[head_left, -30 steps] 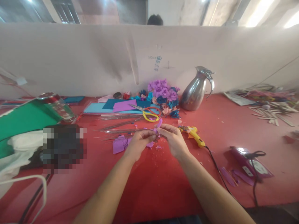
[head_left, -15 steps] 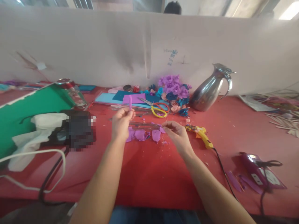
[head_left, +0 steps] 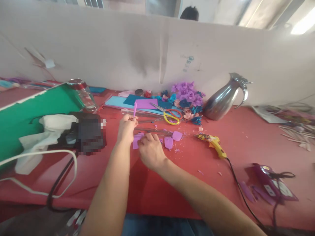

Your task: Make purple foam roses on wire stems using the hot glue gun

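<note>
My left hand [head_left: 127, 128] is closed in a pinch on a narrow rolled purple paper piece [head_left: 135, 109], which points upward from the fingertips. To its right, my right hand [head_left: 152, 150] is low over the table, fingers curled down beside a flat purple paper piece [head_left: 136, 143]. The fingertips are partly hidden, so what they grip cannot be made out. Right of that hand lie a purple paper petal [head_left: 168, 143] and another petal [head_left: 177, 136]. Thin wires [head_left: 157, 131] stretch across the table behind them.
Scissors [head_left: 171, 118] lie beside coloured paper sheets [head_left: 115, 102]. Paper flowers [head_left: 187, 93] stand near a metal jug [head_left: 222, 98]. A yellow glue gun [head_left: 216, 146] with a cord lies right. On the left are a glass jar [head_left: 85, 96] and a green board [head_left: 49, 108].
My right hand has let go of a purple petal, now lying on the table, and moved left over the petals. My left hand still holds the purple piece. The view has shifted slightly.
</note>
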### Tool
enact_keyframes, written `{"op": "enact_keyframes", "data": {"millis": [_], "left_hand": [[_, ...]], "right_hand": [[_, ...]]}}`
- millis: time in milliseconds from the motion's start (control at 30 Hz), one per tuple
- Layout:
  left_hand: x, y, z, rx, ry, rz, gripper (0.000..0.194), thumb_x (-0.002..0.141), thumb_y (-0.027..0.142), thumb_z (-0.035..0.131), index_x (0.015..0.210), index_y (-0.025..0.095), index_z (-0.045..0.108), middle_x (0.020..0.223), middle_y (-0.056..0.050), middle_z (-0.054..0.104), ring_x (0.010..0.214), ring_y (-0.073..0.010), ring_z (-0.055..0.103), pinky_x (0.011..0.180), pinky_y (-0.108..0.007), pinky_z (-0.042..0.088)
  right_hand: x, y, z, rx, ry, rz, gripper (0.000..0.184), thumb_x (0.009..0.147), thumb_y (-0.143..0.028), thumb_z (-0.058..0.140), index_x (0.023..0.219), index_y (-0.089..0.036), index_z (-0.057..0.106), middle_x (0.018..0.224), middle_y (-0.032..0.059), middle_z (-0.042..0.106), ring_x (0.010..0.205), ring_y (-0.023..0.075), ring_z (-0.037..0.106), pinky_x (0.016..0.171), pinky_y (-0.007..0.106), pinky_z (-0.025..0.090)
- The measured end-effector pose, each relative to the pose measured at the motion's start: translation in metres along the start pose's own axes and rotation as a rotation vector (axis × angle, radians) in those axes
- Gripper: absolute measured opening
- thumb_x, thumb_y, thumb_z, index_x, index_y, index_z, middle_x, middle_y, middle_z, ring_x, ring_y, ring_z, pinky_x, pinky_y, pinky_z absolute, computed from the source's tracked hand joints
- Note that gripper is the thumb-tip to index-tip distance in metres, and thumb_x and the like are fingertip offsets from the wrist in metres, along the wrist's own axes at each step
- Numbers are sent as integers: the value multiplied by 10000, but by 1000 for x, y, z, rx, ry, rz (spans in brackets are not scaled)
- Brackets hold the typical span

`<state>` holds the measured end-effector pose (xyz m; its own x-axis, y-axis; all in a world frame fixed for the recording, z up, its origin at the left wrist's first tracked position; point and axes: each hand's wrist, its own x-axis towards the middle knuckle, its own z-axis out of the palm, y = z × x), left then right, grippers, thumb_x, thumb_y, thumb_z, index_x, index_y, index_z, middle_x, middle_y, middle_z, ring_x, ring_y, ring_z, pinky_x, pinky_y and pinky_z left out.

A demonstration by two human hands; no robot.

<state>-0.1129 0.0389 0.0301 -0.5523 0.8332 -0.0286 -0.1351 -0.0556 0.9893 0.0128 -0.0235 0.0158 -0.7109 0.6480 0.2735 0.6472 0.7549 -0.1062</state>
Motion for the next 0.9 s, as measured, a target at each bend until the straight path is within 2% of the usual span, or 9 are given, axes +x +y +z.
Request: {"op": "enact_keyframes", "data": {"millis": [100, 167, 300, 367, 467, 600, 733, 800, 900], "left_hand": [[0, 0, 0, 6, -31, 4, 80, 659, 89, 543, 640, 166, 536, 555, 35, 488, 529, -87, 456, 573, -218, 362], [-2, -1, 3, 9, -75, 26, 75, 653, 100, 542, 646, 174, 530, 569, 35, 481, 527, -89, 442, 559, -214, 352], [-13, -3, 15, 18, -173, 13, 104, 631, 90, 524, 686, 179, 531, 621, 23, 511, 528, -89, 432, 545, -214, 337], [-22, -5, 25, 8, -241, -14, 118, 615, 84, 520, 685, 179, 529, 629, 19, 523, 535, -91, 439, 551, -219, 339], [-36, -10, 39, -7, -344, -42, 123, 592, 89, 520, 674, 180, 532, 613, 19, 521, 548, -101, 448, 554, -224, 333], [-52, -17, 50, 36, -449, -79, 140, 553, 90, 516, 658, 182, 533, 604, 38, 501, 526, -93, 389, 529, -223, 291], [-61, -18, 53, 79, -490, -125, 134, 572, 150, 621, 694, 186, 581, 643, 35, 521, 597, -112, 470, 564, -226, 341], [-65, -16, 54, 85, -550, -141, 211, 571, 218, 713, 770, 179, 653, 686, 19, 551, 649, -128, 521, 601, -236, 381], [-71, -13, 56, 127, -687, -160, 368, 527, 303, 813, 858, 174, 716, 761, -9, 611, 672, -135, 558, 625, -247, 412]], "right_hand": [[1, 0, -3, -11, 8, 31, 164, 829, -200, 537, 904, -154, 676, 933, 108, 689, 984, 277, 514, 830, 396, 398], [-9, 15, -10, 12, 32, 107, 159, 813, -223, 558, 900, -187, 685, 956, 89, 698, 985, 266, 524, 818, 382, 406], [-45, 67, -24, -22, 95, 514, 248, 798, -194, 561, 999, -201, 706, 1004, 93, 712, 967, 277, 556, 811, 381, 429], [-60, 90, -25, -51, 53, 616, 261, 789, -166, 560, 999, -176, 715, 991, 121, 712, 949, 291, 573, 787, 377, 441], [-72, 107, -19, -51, 26, 632, 233, 825, -129, 513, 886, -176, 733, 929, 131, 715, 904, 269, 599, 774, 352, 449], [-74, 107, -13, 42, 169, 669, 234, 842, -142, 490, 858, -196, 717, 927, 103, 715, 901, 243, 610, 747, 325, 451], [-75, 108, -18, 437, 298, 727, 158, 807, -209, 516, 831, -188, 671, 805, 44, 701, 770, 194, 625, 660, 281, 444], [-77, 110, -24, 633, 283, 679, 130, 775, -215, 521, 790, -185, 646, 701, 3, 665, 659, 161, 606, 616, 260, 433], [-82, 111, -34, 774, 214, 573, 126, 750, -216, 519, 769, -181, 638, 634, -22, 630, 581, 136, 572, 592, 250, 430]]}}
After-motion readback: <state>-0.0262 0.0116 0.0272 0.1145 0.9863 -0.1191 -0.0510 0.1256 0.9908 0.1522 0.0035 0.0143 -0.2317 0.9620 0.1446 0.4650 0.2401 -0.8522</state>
